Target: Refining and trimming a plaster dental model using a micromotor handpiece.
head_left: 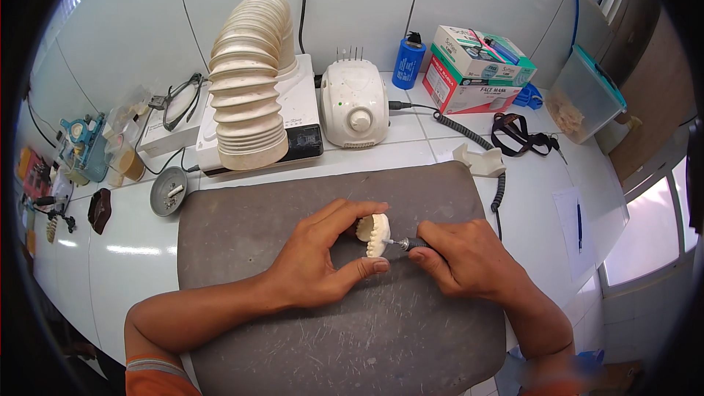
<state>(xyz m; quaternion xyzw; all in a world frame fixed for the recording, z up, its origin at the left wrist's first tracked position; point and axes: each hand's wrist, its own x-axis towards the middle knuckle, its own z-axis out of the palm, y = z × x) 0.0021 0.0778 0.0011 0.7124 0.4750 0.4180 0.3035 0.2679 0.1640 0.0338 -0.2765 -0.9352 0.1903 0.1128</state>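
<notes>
One dental model [377, 237] is above our grey-brown mat [337, 348], clamped between our left hand's [312, 257] thumb and forefinger, long axis running away from us. From its right, our right hand [469, 257] grips the rotary handpiece [415, 244] crosswise, bur [394, 242] touching or just beside it.

From where I sit, I take this for a dental workshop or lab. Above the grey mat [411, 345] I see a pale tooth model [380, 237] being held, with the tip of a rotary handpiece [414, 244] at it. Behind the mat stand a white control unit [356, 106] with a dial and thin bits [350, 53] upright on top, and a fat ribbed hose [246, 95] on a white machine [209, 148]. Under the mat I make out a white tiled table [132, 290].
</notes>
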